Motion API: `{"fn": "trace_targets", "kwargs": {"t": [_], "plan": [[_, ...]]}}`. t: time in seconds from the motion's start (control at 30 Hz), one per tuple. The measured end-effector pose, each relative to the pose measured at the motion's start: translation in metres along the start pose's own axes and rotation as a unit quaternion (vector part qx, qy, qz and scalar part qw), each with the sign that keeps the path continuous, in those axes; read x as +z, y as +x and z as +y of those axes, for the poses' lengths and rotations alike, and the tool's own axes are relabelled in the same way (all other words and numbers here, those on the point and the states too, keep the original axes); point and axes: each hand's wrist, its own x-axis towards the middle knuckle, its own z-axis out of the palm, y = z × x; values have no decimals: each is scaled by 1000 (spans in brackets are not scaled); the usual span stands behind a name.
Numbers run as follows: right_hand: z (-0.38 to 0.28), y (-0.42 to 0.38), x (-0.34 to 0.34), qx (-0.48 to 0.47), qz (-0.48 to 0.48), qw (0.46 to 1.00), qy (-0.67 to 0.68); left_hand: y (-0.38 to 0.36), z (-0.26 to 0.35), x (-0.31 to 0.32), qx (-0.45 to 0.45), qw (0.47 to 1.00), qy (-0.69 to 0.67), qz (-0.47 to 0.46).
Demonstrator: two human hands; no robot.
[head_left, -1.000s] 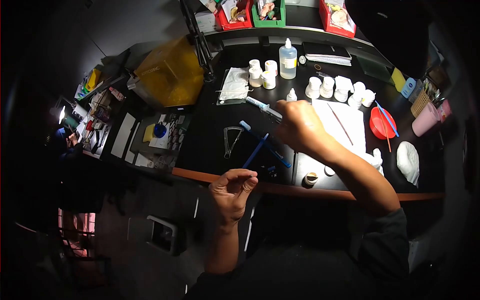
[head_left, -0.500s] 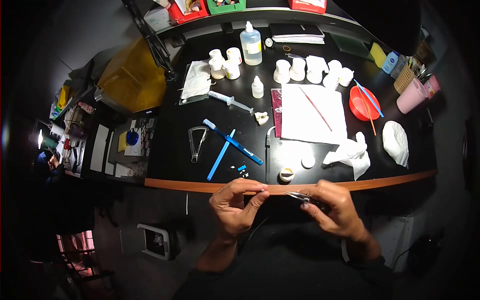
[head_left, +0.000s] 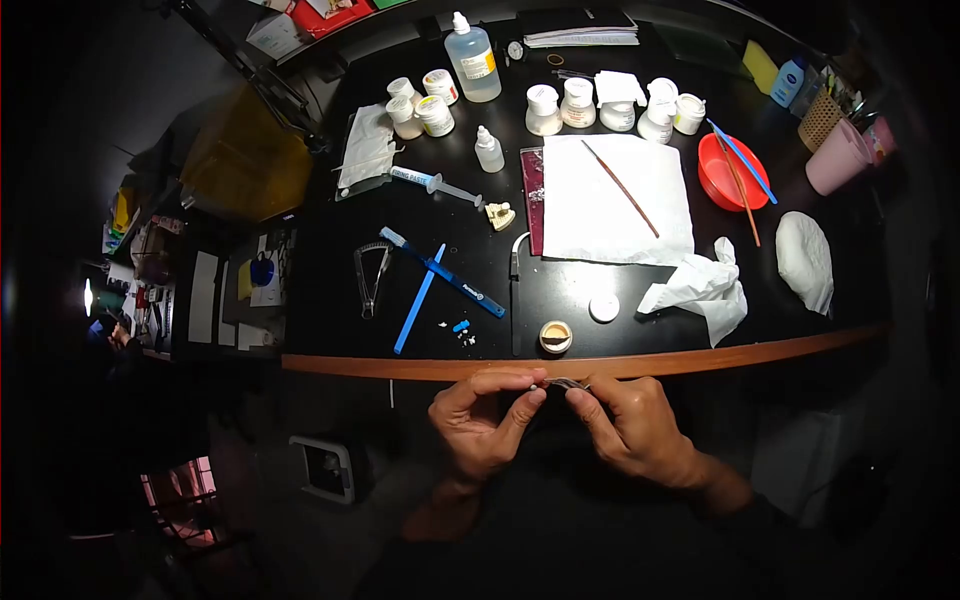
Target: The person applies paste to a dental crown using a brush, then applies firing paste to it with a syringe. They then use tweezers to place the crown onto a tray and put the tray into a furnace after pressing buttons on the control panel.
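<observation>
Between the fingertips and thumb of my left hand [head_left: 482,420] is a tiny whitish piece [head_left: 535,388]. My right hand [head_left: 640,425] grips a slim metal tool [head_left: 568,383], its tip at or very near the small piece; contact cannot be made out. Both hands are just below the wooden table edge [head_left: 430,369], almost fingertip to fingertip. An open small jar [head_left: 555,337] stands above them on the black table, with a white lid [head_left: 604,307] to its right. White bits and a blue piece [head_left: 461,326] lie to the left.
A blue toothbrush [head_left: 450,275] crosses a blue stick [head_left: 418,305]. Further back are a syringe [head_left: 430,183], a dental model [head_left: 499,216], white jars [head_left: 578,103], white paper [head_left: 610,215] with a brush, and a red bowl [head_left: 722,175]. Crumpled tissue [head_left: 710,290] lies at right.
My right hand has moved left, bringing the metal tool to the small piece at my left fingertips. The view has shifted, so the table items appear moved.
</observation>
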Motion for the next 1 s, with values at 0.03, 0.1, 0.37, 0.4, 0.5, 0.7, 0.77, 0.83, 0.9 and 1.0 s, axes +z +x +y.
{"fn": "trace_targets", "kwargs": {"t": [0.03,0.1,0.37,0.4,0.5,0.7,0.77,0.83,0.9,1.0], "plan": [[2,0,1,-10,4,1000,-2,1,-2,0,10,1000,14,-3],[4,0,3,-20,15,1000,-6,2,-4,-1,29,999,43,-10],[2,-1,1,-23,31,999,-18,3,1,-3,-13,999,49,-11],[3,-1,2,-30,36,999,-21,3,2,-3,-20,998,53,-16],[7,-1,6,-46,45,998,-27,2,3,-2,-26,999,44,-6],[5,-1,7,-51,36,997,-33,-1,5,-2,-62,998,10,15],[6,-2,8,-45,29,998,-40,0,6,-2,-65,998,10,15],[3,-3,4,-38,10,999,-31,0,6,-3,-64,998,11,15],[3,-4,3,-34,-3,999,-22,1,6,-3,-60,998,13,15],[3,-4,1,-39,-7,999,-21,0,6,-5,-67,998,8,14]]}}
